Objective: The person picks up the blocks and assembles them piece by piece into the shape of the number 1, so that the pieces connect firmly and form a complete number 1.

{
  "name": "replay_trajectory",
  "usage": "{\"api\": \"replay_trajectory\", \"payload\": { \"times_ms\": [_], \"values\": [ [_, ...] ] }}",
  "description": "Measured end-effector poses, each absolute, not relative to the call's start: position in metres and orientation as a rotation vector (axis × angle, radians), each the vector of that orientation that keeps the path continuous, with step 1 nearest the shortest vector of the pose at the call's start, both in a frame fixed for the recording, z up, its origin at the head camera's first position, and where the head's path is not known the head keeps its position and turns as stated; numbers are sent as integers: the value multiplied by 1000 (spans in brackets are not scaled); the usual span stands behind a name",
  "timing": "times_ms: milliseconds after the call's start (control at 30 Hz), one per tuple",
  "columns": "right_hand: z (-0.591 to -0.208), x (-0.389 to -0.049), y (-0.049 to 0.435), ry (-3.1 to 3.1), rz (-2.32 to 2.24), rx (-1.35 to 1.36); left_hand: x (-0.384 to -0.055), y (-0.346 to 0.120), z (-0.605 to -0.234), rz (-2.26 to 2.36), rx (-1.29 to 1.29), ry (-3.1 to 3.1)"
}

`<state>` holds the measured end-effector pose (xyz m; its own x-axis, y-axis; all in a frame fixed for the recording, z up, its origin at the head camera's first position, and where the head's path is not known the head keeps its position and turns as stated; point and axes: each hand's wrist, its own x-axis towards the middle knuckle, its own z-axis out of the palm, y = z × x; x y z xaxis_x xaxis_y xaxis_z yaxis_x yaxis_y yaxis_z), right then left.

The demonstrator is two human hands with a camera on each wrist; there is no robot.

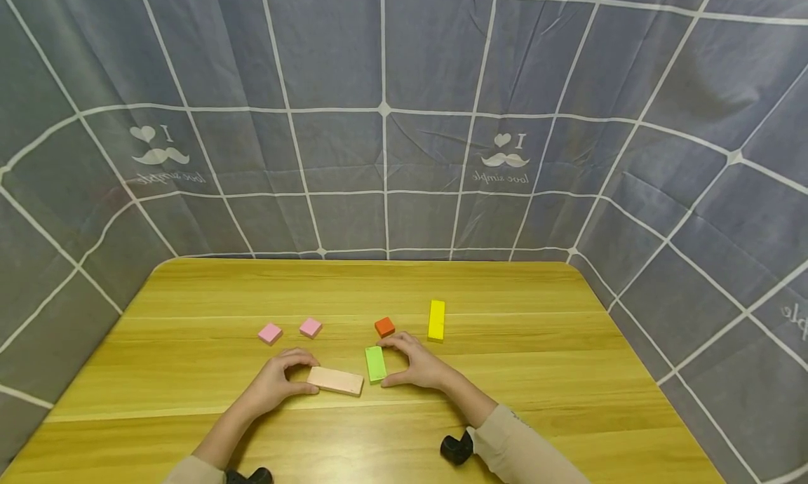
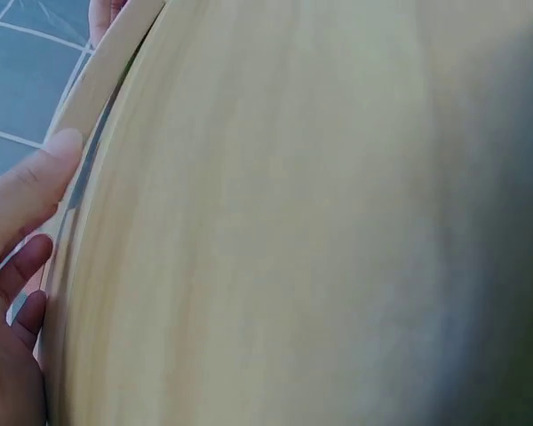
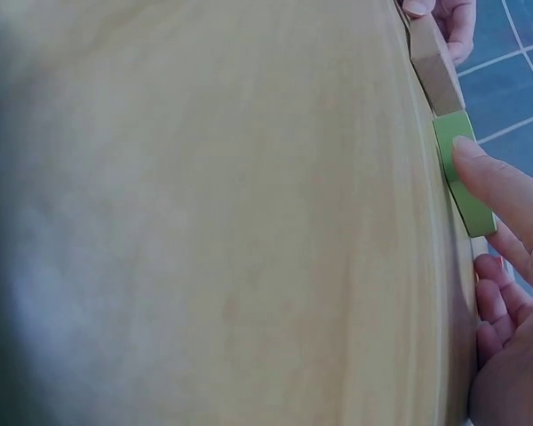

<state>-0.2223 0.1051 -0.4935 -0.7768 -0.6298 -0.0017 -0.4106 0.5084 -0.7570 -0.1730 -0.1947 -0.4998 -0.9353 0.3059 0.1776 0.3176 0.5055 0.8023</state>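
Note:
My left hand (image 1: 278,381) holds one end of a long beige wooden block (image 1: 336,381) between thumb and fingers. The thumb lies along its near long side, as the left wrist view also shows on the block (image 2: 107,75). Just right of that block is a shorter light green block (image 1: 375,365), gripped by my right hand (image 1: 416,363) with the thumb at its near end and fingers at its far end. Seen from the right wrist, the thumb presses the green block's side (image 3: 460,191), and the beige block (image 3: 433,71) lies beyond it.
Behind the green block lies a small orange-red block (image 1: 384,327). A long yellow block (image 1: 436,320) is farther right, and two small pink blocks (image 1: 270,334) lie to the left. The wooden table (image 1: 505,308) meets a grey checked curtain (image 1: 435,154) at its back edge.

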Motion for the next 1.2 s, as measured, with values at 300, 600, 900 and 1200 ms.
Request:
{"api": "replay_trajectory", "payload": {
  "times_ms": [300,600,900,1200],
  "values": [
    [-496,-223,105,2470,-1125,-876,-162,-180,-491,-1621,-505,-2651],
    [-497,-223,106,2507,-1115,-904,-143,-143,-480,-1631,-563,-2553],
    [-497,-223,106,2506,-1120,-910,-127,-118,-472,-1638,-570,-2570],
    [-498,-223,106,2509,-1115,-916,-128,-108,-505,-1632,-672,-2512]
  ]
}}
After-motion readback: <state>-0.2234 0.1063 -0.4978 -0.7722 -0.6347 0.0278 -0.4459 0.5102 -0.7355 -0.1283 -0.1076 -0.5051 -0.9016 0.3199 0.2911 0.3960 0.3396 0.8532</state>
